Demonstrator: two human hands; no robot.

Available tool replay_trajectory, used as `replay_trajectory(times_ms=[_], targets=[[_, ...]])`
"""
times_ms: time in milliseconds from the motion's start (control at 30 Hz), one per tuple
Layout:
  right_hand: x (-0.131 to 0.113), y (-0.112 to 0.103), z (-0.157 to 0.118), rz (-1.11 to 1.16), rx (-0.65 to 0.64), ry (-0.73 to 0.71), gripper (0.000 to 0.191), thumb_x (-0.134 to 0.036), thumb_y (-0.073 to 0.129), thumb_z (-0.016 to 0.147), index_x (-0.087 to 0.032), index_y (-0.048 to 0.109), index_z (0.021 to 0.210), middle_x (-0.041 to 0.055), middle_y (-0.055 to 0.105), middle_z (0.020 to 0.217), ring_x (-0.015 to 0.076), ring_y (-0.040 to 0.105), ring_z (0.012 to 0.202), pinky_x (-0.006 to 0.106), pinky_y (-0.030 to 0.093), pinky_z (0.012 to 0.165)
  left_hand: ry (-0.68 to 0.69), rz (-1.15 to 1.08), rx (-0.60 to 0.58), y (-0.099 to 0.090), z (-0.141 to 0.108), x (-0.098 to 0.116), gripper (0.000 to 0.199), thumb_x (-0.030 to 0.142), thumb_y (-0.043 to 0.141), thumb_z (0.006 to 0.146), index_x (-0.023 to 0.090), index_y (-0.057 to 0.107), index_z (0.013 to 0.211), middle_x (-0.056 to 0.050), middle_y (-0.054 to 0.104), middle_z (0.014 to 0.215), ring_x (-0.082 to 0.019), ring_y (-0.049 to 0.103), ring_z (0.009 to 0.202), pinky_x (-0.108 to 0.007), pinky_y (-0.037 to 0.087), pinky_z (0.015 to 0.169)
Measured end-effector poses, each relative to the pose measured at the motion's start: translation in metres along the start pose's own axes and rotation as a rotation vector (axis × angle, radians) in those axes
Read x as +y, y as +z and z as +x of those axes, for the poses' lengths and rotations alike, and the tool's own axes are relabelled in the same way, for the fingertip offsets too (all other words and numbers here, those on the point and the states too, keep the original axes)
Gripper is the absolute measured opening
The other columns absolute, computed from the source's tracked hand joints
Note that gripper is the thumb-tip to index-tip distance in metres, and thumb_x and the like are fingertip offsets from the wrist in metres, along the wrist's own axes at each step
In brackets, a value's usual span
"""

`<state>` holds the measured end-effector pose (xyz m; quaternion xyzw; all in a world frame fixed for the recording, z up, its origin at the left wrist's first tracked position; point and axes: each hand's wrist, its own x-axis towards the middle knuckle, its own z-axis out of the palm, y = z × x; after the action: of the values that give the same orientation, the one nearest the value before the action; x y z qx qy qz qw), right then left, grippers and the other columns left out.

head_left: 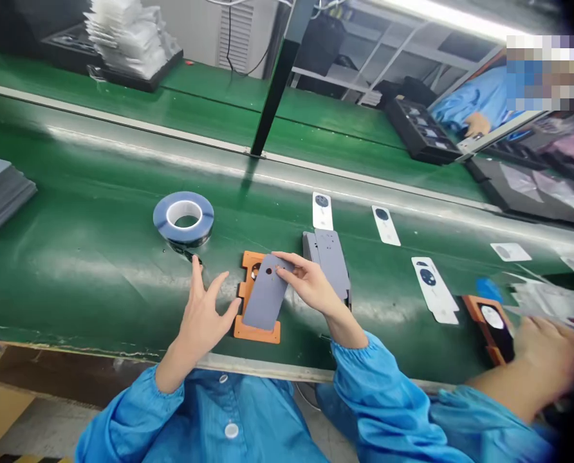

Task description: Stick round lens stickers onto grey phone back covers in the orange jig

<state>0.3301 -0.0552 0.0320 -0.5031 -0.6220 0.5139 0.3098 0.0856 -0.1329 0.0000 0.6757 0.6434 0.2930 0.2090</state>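
My right hand (pixel 306 280) pinches the upper end of a grey phone-sized panel (pixel 266 299) with a few small holes near its top. The panel is tilted over an orange fixture (pixel 257 332), hiding much of it; whether they touch I cannot tell. My left hand (pixel 204 316) hovers just left of the fixture, fingers spread and holding nothing. Above that hand stands a roll of blue tape (pixel 183 218) with a white core. Right behind my right hand lies a stack of similar grey panels (pixel 333 260).
Another stack of grey panels (pixel 7 199) lies at the far left. White cards with dark round marks (pixel 432 289) are scattered to the right. At the right edge, a co-worker's hand (pixel 547 354) is beside another orange fixture (pixel 492 328). A dark post (pixel 272 96) rises behind.
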Motion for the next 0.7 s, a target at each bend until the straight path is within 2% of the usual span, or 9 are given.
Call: replay_trajectory(times_ms=[100, 133, 200, 267, 333, 433, 500, 700], targets=[[0.0, 0.002, 0.0, -0.083, -0.039, -0.055, 0.038, -0.038, 0.059, 0.097, -0.025, 0.065, 0.132, 0.0075, 0.067, 0.116, 0.0226, 0.066, 0.103, 0.038, 0.058, 0.089, 0.095, 0.122, 0.137, -0.006, -0.003, 0.004, 0.044, 0.026, 0.068, 0.089, 0.019, 0.062, 0.132, -0.01, -0.013, 0.171, -0.047, 0.012, 0.155, -0.065, 0.033, 0.118], [0.0, 0.001, 0.0, -0.126, -0.039, -0.069, 0.038, -0.037, 0.057, 0.098, -0.025, 0.064, 0.133, 0.0074, 0.067, 0.112, 0.0221, 0.065, 0.1, 0.037, 0.058, 0.085, 0.14, 0.143, 0.184, -0.01, -0.006, 0.006, 0.041, 0.022, 0.067, 0.089, 0.018, 0.062, 0.13, -0.011, -0.007, 0.172, -0.046, 0.012, 0.155, -0.066, 0.032, 0.119], [-0.001, 0.001, 0.0, -0.236, -0.034, -0.105, 0.038, -0.034, 0.053, 0.099, -0.026, 0.063, 0.134, 0.0073, 0.065, 0.107, 0.0216, 0.064, 0.093, 0.037, 0.058, 0.081, 0.258, 0.117, 0.213, -0.015, -0.014, 0.011, 0.04, 0.015, 0.062, 0.091, 0.02, 0.061, 0.13, -0.013, 0.019, 0.169, -0.04, 0.028, 0.152, -0.06, 0.038, 0.119], [0.0, 0.002, 0.002, -0.354, -0.029, -0.157, 0.038, -0.031, 0.05, 0.1, -0.026, 0.062, 0.136, 0.0076, 0.064, 0.106, 0.0222, 0.064, 0.093, 0.038, 0.057, 0.083, 0.375, 0.06, 0.14, -0.016, -0.025, 0.017, 0.045, 0.011, 0.057, 0.093, 0.022, 0.057, 0.136, -0.013, 0.047, 0.156, -0.031, 0.046, 0.144, -0.049, 0.046, 0.116], [0.003, 0.005, 0.004, -0.469, -0.013, -0.211, 0.04, -0.028, 0.048, 0.1, -0.027, 0.061, 0.138, 0.0088, 0.062, 0.11, 0.024, 0.063, 0.099, 0.041, 0.056, 0.088, 0.421, 0.077, 0.011, -0.011, -0.036, 0.022, 0.049, 0.015, 0.055, 0.095, 0.02, 0.051, 0.144, -0.014, 0.057, 0.148, -0.028, 0.054, 0.138, -0.044, 0.051, 0.112], [0.012, 0.012, 0.01, -0.657, 0.029, -0.283, 0.041, -0.024, 0.046, 0.1, -0.026, 0.059, 0.139, 0.012, 0.059, 0.114, 0.0279, 0.06, 0.107, 0.046, 0.054, 0.095, 0.397, 0.221, -0.144, 0.004, -0.048, 0.027, 0.057, 0.031, 0.055, 0.097, 0.013, 0.044, 0.149, -0.02, 0.05, 0.153, -0.033, 0.051, 0.14, -0.048, 0.052, 0.109], [0.018, 0.017, 0.012, -0.777, 0.05, -0.303, 0.042, -0.022, 0.045, 0.1, -0.024, 0.059, 0.14, 0.0141, 0.059, 0.116, 0.03, 0.058, 0.109, 0.049, 0.053, 0.096, 0.394, 0.302, -0.194, 0.014, -0.052, 0.026, 0.058, 0.036, 0.055, 0.097, 0.01, 0.046, 0.148, -0.021, 0.047, 0.155, -0.036, 0.05, 0.14, -0.05, 0.052, 0.107], [0.03, 0.042, 0.003, -1.018, 0.11, -0.322, 0.045, -0.015, 0.039, 0.099, -0.016, 0.057, 0.141, 0.0196, 0.054, 0.138, 0.0348, 0.049, 0.127, 0.052, 0.046, 0.105, 0.41, 0.447, -0.239, 0.03, -0.056, 0.018, 0.048, 0.02, 0.049, 0.096, 0.01, 0.052, 0.143, -0.018, 0.044, 0.157, -0.033, 0.051, 0.14, -0.047, 0.052, 0.107]])
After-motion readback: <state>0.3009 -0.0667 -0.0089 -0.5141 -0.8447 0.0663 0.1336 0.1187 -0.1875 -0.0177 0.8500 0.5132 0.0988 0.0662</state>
